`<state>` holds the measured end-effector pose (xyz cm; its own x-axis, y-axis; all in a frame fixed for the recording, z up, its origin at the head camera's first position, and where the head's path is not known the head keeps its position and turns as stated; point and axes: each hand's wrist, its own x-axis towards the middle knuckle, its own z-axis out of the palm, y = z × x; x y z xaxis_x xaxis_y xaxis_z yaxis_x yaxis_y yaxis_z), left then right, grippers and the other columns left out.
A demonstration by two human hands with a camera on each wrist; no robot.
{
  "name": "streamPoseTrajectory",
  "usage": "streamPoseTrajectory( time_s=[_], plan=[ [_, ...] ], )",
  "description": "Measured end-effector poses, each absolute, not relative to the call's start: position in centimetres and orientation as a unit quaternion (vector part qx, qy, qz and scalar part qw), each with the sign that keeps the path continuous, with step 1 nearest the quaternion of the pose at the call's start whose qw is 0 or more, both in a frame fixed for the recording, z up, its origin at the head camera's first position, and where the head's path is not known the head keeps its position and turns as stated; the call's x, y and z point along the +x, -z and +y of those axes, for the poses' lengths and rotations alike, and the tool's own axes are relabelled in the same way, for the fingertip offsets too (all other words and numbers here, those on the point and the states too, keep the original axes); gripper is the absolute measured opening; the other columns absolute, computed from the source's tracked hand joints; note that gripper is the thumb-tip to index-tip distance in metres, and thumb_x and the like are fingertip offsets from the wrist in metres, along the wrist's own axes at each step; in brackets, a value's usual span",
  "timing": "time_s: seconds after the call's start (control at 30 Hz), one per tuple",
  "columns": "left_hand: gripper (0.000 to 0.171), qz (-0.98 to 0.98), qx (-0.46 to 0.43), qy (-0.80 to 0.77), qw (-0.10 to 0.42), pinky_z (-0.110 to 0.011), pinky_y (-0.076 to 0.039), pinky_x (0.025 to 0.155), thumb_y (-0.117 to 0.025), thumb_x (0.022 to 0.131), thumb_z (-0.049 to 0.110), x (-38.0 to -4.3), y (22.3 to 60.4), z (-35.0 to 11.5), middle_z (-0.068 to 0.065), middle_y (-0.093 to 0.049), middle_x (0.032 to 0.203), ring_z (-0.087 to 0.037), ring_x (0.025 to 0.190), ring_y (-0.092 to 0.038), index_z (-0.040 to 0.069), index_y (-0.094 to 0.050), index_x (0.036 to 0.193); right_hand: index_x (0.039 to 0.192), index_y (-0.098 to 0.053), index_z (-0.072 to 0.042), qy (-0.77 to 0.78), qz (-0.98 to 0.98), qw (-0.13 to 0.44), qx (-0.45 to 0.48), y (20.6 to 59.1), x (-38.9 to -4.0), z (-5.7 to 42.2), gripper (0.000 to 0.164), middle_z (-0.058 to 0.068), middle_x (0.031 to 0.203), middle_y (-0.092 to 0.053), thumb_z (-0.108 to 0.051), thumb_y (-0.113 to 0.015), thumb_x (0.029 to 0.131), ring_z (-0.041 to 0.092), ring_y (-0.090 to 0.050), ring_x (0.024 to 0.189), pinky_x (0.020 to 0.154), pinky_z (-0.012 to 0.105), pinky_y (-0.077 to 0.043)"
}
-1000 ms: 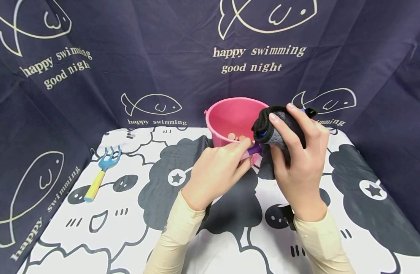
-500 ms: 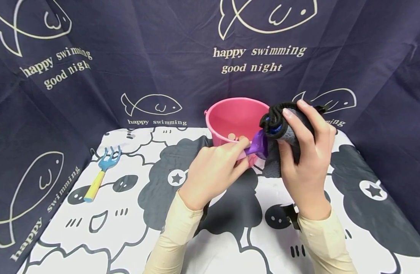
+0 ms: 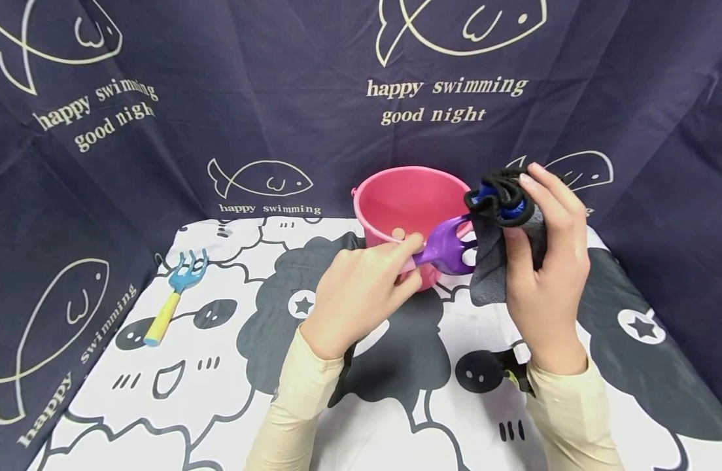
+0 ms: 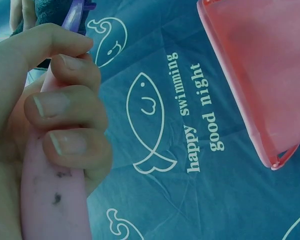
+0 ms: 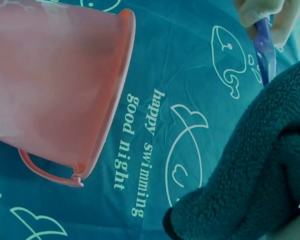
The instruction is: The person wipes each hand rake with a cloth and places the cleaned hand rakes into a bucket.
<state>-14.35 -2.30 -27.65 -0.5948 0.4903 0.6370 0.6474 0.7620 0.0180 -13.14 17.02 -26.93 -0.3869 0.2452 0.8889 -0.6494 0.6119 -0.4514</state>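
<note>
My left hand [image 3: 361,294] grips the pink handle [image 4: 55,200] of a toy hand fork, its fingers curled round it. The fork's purple head [image 3: 446,247] points right, its tines reaching the edge of a grey cloth [image 3: 492,261]. That cloth is bunched and has black edging and blue showing in its folds. My right hand [image 3: 549,281] holds the cloth, thumb in front and fingers over the top. Whether the tines touch the cloth cannot be told. In the right wrist view the cloth [image 5: 260,165] hides most of the hand.
Behind the hands stands a pink bucket [image 3: 384,190] with small pale round pieces [image 3: 399,233] inside. A blue and yellow toy fork [image 3: 171,301] lies on the patterned tablecloth [image 3: 220,405] at left. Dark fabric [image 3: 314,98] with fish prints hangs at the back and sides.
My right hand has moved right and slightly up with the cloth, uncovering the purple fork head that it wrapped before. My left hand has shifted slightly left, and the fork's tines now show.
</note>
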Motion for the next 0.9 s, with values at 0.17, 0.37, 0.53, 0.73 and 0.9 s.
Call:
streamPoseTrajectory(
  time_s=[0.17,0.37,0.53,0.73,0.9],
  plan=[
    [0.016,-0.887,-0.317,0.125,0.311,-0.030,-0.042,0.042,-0.054,0.085,0.021,-14.30,27.64,-2.48,0.009,-0.063,0.066,-0.008,0.049,-0.049,0.021,-0.063,0.099,0.126,-0.058,0.004,-0.442,-0.716,0.524,0.132,26.98,-13.17,17.32,0.045,0.018,0.135,-0.060,-0.025,-0.061,0.092,0.025,-0.050,0.128,0.112,0.032,-0.038],
    [0.024,-0.888,-0.315,0.127,0.309,-0.029,-0.042,0.041,-0.055,0.084,0.020,-14.24,27.57,-2.65,0.010,-0.065,0.069,-0.007,0.051,-0.050,0.022,-0.065,0.105,0.129,-0.054,0.003,-0.447,-0.719,0.520,0.111,27.00,-13.16,17.60,0.042,0.017,0.136,-0.058,-0.016,-0.060,0.092,0.022,-0.051,0.127,0.112,0.029,-0.038],
    [0.019,-0.886,-0.317,0.114,0.319,-0.029,-0.038,0.039,-0.054,0.083,0.020,-14.27,27.61,-2.57,0.009,-0.059,0.062,-0.008,0.046,-0.046,0.021,-0.063,0.100,0.127,-0.057,0.002,-0.433,-0.722,0.530,0.101,26.97,-13.38,17.80,0.039,0.019,0.132,-0.060,-0.012,-0.061,0.091,0.021,-0.052,0.127,0.112,0.032,-0.038],
    [0.017,-0.886,-0.315,0.115,0.321,-0.028,-0.035,0.038,-0.055,0.082,0.021,-14.42,27.70,-2.55,0.010,-0.058,0.061,-0.008,0.045,-0.045,0.022,-0.062,0.098,0.126,-0.060,-0.001,-0.411,-0.732,0.536,0.089,26.80,-13.50,18.04,0.036,0.019,0.131,-0.062,-0.009,-0.061,0.091,0.020,-0.053,0.126,0.112,0.033,-0.038],
    [0.020,-0.891,-0.311,0.121,0.309,-0.029,-0.037,0.039,-0.055,0.083,0.020,-14.50,27.76,-2.47,0.010,-0.062,0.064,-0.008,0.047,-0.049,0.022,-0.062,0.101,0.126,-0.060,-0.001,-0.403,-0.735,0.538,0.089,26.63,-13.46,17.96,0.036,0.019,0.131,-0.062,-0.008,-0.061,0.091,0.019,-0.053,0.126,0.112,0.034,-0.038]
  ],
)
